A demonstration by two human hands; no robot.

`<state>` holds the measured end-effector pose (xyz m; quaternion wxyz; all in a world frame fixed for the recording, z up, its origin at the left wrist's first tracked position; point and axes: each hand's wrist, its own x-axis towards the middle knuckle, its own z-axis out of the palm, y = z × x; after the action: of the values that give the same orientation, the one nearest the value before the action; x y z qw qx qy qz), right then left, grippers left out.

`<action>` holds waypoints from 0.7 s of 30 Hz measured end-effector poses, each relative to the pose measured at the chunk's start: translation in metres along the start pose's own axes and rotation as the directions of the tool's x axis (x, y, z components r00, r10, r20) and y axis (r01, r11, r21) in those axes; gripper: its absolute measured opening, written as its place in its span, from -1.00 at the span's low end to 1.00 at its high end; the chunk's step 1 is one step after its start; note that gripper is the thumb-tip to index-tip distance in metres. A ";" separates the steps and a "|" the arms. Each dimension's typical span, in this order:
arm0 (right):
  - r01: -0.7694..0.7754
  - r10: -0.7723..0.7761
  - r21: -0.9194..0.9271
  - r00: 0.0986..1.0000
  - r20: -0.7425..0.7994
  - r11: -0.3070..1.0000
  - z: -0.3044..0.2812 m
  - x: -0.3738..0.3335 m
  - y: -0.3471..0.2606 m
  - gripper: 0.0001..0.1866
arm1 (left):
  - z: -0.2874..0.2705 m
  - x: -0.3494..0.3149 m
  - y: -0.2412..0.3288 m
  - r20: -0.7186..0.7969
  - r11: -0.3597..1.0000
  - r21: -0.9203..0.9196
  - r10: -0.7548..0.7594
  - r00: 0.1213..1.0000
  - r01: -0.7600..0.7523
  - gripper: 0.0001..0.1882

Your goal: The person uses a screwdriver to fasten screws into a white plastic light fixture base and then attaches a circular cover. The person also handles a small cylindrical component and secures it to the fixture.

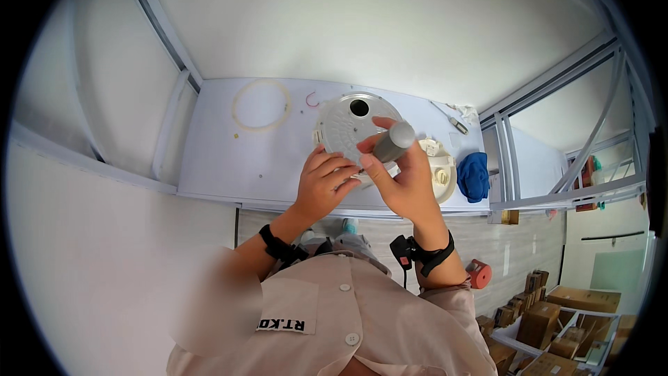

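A round silver metal plate [341, 132] with a dark round hole near its far side sits at the middle of the table. My right hand [403, 184] is wrapped round a thick grey cylindrical screwdriver [394, 141] over the plate's near right part; its tip is hidden. At the plate's near left edge rests my left hand [321, 182], fingers stretched out and fingertips at the rim. Beside my right hand lies a cream plastic housing [445, 167] with fittings inside, partly covered by that hand.
A pale ring [234, 113] lies at the table's [209, 160] far left, near a small red wire [309, 99]. On the right are another screwdriver [457, 125] and a blue cloth [473, 177]. Metal frame posts [504, 157] stand past the right edge. Cardboard boxes [539, 324] sit behind right.
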<state>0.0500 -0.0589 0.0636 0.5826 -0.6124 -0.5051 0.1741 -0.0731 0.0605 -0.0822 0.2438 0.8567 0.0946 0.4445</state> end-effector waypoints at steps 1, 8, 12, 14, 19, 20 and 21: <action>-0.038 0.039 -0.021 0.998 0.058 0.999 -0.001 0.000 0.004 -0.42 | 0.000 0.001 0.001 0.001 1.000 0.008 0.001 1.000 -0.001 -0.72; 0.162 -0.096 0.204 0.950 -0.297 0.965 -0.002 -0.003 -0.001 -0.46 | -0.001 0.002 0.003 0.036 1.000 -0.004 -0.018 0.999 0.018 -0.71; 0.162 -0.049 0.315 0.940 -0.338 0.935 -0.037 -0.002 -0.010 -0.64 | -0.002 0.002 0.002 0.041 1.000 -0.006 -0.017 0.999 0.017 -0.69; 0.036 -0.021 0.061 0.976 -0.216 0.997 -0.052 -0.006 0.002 -0.73 | -0.004 0.003 0.001 0.057 1.000 0.000 -0.010 0.998 0.010 -0.67; 0.042 -0.060 -0.488 0.998 -0.021 0.872 -0.038 -0.026 0.036 -0.69 | -0.013 0.006 0.003 0.034 0.997 -0.052 -0.063 0.997 0.064 -0.53; 0.074 -0.066 -0.465 0.997 0.034 0.882 -0.035 -0.031 0.044 -0.62 | -0.017 0.009 0.003 0.025 0.998 -0.019 -0.067 0.997 0.068 -0.50; 0.078 -0.060 -0.482 0.997 0.053 0.873 -0.034 -0.036 0.049 -0.61 | -0.022 0.013 0.002 0.016 0.997 0.013 -0.071 0.997 0.071 -0.47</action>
<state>0.0819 -0.0974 0.0153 0.4078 -0.7170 -0.5644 0.0326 -0.0833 0.0712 -0.0615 0.2550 0.8579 0.1256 0.4281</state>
